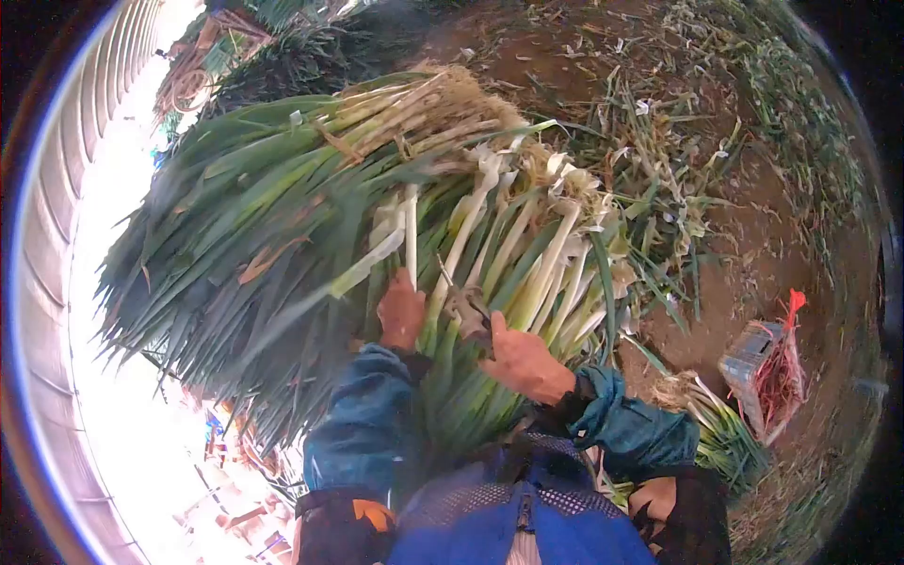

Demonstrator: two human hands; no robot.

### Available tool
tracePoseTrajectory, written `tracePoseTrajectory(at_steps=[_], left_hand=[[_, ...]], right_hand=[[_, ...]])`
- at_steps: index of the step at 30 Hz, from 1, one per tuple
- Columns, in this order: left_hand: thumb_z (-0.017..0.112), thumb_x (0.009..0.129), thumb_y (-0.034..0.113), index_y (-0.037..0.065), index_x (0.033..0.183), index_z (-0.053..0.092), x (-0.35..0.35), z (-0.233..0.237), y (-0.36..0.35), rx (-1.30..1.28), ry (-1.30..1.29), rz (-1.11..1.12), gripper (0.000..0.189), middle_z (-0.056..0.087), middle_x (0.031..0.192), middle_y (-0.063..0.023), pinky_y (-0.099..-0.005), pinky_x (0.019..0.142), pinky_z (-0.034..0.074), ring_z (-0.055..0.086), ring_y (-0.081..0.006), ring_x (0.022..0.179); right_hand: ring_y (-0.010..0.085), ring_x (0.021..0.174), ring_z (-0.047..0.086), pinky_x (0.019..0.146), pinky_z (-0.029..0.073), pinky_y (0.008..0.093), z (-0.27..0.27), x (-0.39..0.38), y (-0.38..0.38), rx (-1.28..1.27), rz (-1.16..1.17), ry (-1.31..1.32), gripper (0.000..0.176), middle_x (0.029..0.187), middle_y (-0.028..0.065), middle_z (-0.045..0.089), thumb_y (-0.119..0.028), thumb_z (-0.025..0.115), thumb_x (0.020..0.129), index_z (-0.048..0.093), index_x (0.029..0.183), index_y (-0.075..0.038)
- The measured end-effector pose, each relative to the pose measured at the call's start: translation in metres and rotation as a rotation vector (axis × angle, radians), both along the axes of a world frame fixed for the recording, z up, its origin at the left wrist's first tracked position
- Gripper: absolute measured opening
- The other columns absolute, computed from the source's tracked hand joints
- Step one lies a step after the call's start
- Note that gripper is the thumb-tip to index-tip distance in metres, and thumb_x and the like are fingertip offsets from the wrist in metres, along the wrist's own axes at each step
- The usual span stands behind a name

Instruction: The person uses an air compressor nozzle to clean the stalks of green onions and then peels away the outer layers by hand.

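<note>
Centre frame: left hand (403, 315), clenched round one pale leek (411, 231); right hand (529, 360), apparently grasping a bladed tool (466, 309). Probable step: trimming; next needs steadiness.

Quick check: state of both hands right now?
Left hand: closed, holding a leek.
Right hand: closed, apparently holding a small tool; its exact kind cannot be told.
</note>
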State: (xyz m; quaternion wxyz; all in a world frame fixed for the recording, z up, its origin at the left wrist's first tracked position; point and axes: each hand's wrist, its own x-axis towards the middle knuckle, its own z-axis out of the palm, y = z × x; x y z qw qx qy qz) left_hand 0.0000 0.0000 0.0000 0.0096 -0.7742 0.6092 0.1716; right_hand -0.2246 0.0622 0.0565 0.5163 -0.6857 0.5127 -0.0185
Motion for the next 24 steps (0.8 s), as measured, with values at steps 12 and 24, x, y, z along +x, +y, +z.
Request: tracePoseTrajectory(at_steps=[12, 24], left_hand=[[0.063, 0.073, 0.017, 0.003, 0.108, 0.053, -0.073, 0.006, 0.08, 0.145, 0.614, -0.007, 0.039, 0.061, 0.083, -0.0245, -0.0441, 0.069, 0.047, 0.06, -0.0413, 0.081], [0.065, 0.071, 0.014, 0.0, 0.115, 0.051, -0.069, 0.028, 0.056, 0.035, 0.635, -0.122, 0.048, 0.061, 0.087, -0.0234, -0.0387, 0.07, 0.047, 0.061, -0.0359, 0.08]], right_hand=[[0.0445, 0.075, 0.058, 0.064, 0.047, 0.0484, -0.006, -0.056, 0.035, -0.067, -0.182, 0.096, 0.061, 0.075, 0.0268, 0.058, -0.024, 0.063, 0.075, 0.031, 0.117, 0.005], [0.0442, 0.077, 0.059, 0.066, 0.047, 0.0484, -0.034, -0.037, -0.012, -0.164, -0.227, 0.031, 0.054, 0.079, 0.0281, 0.059, -0.023, 0.062, 0.075, 0.035, 0.112, 0.007]])
